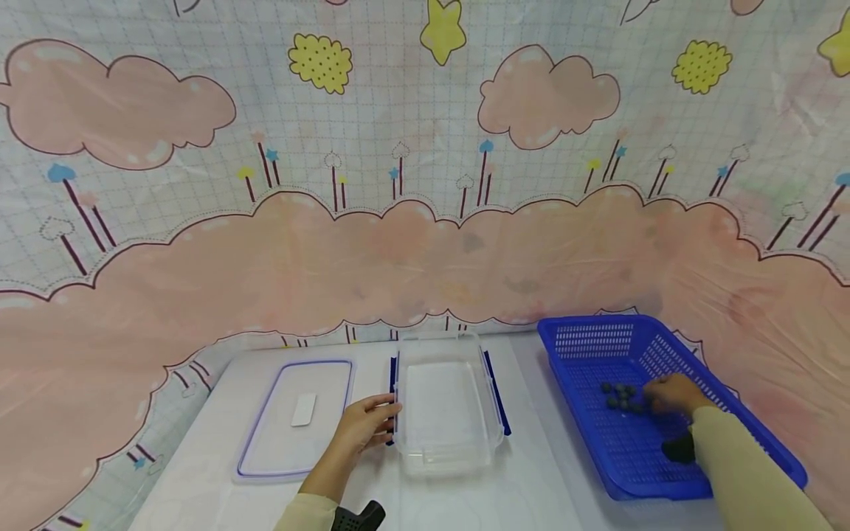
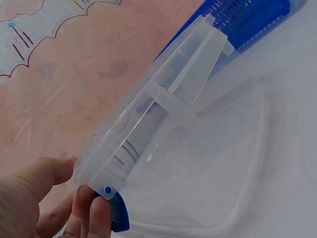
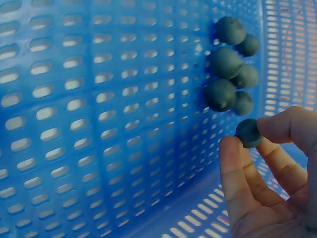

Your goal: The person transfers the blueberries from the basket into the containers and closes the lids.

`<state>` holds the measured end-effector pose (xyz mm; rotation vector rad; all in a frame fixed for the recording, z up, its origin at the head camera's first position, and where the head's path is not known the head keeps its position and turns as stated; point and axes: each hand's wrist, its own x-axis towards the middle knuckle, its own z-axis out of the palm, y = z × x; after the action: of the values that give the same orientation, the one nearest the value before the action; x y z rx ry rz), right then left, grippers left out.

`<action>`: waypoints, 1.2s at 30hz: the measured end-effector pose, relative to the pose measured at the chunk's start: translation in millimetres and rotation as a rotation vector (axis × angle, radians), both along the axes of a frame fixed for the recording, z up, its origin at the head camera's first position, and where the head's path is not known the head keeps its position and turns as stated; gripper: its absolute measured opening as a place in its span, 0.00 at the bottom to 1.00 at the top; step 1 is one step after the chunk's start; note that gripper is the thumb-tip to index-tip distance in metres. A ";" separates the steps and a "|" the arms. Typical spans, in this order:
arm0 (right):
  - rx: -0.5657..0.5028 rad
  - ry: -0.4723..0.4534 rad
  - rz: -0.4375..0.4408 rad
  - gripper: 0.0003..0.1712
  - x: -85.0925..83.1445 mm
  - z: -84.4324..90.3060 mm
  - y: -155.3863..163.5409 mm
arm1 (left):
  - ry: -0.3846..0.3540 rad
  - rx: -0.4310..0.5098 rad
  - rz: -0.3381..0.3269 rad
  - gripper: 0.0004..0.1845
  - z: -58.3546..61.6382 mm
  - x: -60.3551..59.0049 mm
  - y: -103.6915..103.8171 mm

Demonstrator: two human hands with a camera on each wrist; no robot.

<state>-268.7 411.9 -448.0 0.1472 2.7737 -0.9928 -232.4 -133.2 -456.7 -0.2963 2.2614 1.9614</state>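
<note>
Balls (image 3: pixel 226 63) — small, round, matte, dark bluish green — cluster in the blue basket (image 1: pixel 624 453). Through the right wrist view I see my right hand (image 1: pixel 677 392) pinching one ball (image 3: pixel 249 133) between thumb and fingers, just beside the cluster, while my left hand (image 1: pixel 365 426) grips the edge of the clear container (image 1: pixel 445 413) by a blue latch (image 2: pixel 119 212).

No legible text or numbers.

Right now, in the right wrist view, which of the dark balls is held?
The lowest dark ball, pinched by the right hand; the other six lie clustered in the blue basket.
</note>
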 end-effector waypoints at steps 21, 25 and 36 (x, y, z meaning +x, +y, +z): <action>-0.110 0.124 0.102 0.24 2.4 28.7 -44.2 | -0.007 0.001 0.012 0.25 1.7 0.5 2.4; -0.147 0.142 0.127 0.24 4.4 31.9 -55.2 | -0.008 0.013 0.017 0.24 0.4 0.7 3.3; -0.265 0.201 0.184 0.21 7.8 38.2 -91.3 | -0.017 0.039 0.054 0.24 0.4 -0.7 5.8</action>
<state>-261.0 320.6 -409.7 -0.2545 2.7278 -1.3758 -233.1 -127.3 -456.2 -0.3722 2.2249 2.0178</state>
